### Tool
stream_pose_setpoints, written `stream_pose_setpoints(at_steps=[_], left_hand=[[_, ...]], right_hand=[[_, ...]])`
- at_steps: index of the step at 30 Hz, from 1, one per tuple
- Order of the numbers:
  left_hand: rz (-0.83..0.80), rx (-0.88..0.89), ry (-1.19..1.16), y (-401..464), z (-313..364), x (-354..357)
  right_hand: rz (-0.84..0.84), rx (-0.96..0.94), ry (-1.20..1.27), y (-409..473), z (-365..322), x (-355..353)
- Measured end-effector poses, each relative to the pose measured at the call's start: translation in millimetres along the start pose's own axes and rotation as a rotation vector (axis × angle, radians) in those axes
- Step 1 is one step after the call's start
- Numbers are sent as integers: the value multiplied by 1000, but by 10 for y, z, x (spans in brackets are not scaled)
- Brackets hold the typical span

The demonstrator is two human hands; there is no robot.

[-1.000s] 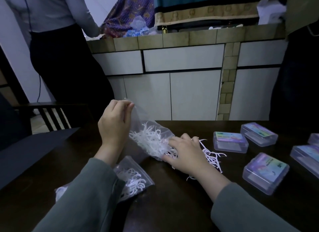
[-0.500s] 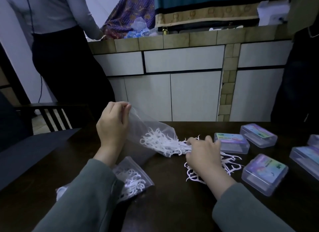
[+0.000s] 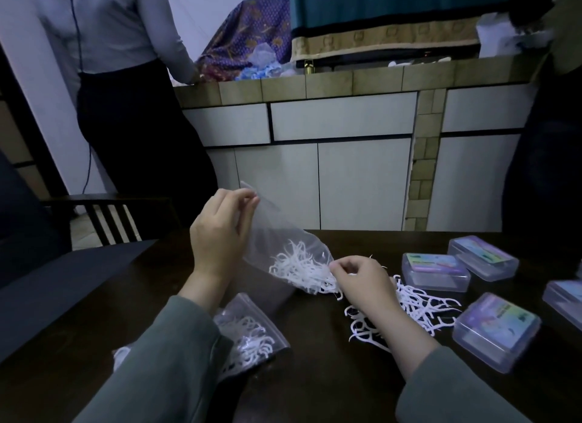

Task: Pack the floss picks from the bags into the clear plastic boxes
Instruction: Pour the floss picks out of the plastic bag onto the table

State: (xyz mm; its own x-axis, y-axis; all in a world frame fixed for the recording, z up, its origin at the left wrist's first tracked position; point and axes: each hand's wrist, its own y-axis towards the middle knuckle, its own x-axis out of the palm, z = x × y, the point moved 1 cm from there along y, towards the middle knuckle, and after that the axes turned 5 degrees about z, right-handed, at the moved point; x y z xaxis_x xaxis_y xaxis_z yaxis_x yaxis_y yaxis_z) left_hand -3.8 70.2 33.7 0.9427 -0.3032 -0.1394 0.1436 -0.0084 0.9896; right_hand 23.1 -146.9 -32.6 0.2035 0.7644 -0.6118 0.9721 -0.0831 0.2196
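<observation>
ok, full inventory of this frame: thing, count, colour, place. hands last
held bag: 1, clear, tilted above table centre, picks spilling from its low end
second bag: 1, clear, flat on table by left sleeve, picks inside
loose floss picks: a pile, white, on table right of centre
plastic boxes: 5 visible, clear with colourful labels, lids closed, table right; one cut off by the edge
table: 1, dark wood
chair: 1, dark, far left
counter: 1, tiled, behind
bystanders: 2, standing left and right
left hand: pinches bag's upper end
right hand: at bag mouth, fingers curled on picks
</observation>
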Motion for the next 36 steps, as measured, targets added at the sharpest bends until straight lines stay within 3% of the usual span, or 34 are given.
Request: stream_pose_setpoints(at_steps=[9,17,22,24,31,36], left_hand=[[37,23,-25,49,22,-14],[51,41,-30,243,79,-99],[-21,-67,7,55,-148,-88],[-52,-144,20,-60,-253,-76],[-107,-303,38,-284,-442,-69],[-97,-306,63,-281,-484,-74]], right_hand=[[91,-67,-115,-76,58,-81],[46,-156,-152,-145,-83,127],[147,-347,-127,-169,-97,143],[102,-405,-137,-132,-97,178],[-154,-618,-518,-21,-170,380],[-68,-541,-710,-7,-254,309]])
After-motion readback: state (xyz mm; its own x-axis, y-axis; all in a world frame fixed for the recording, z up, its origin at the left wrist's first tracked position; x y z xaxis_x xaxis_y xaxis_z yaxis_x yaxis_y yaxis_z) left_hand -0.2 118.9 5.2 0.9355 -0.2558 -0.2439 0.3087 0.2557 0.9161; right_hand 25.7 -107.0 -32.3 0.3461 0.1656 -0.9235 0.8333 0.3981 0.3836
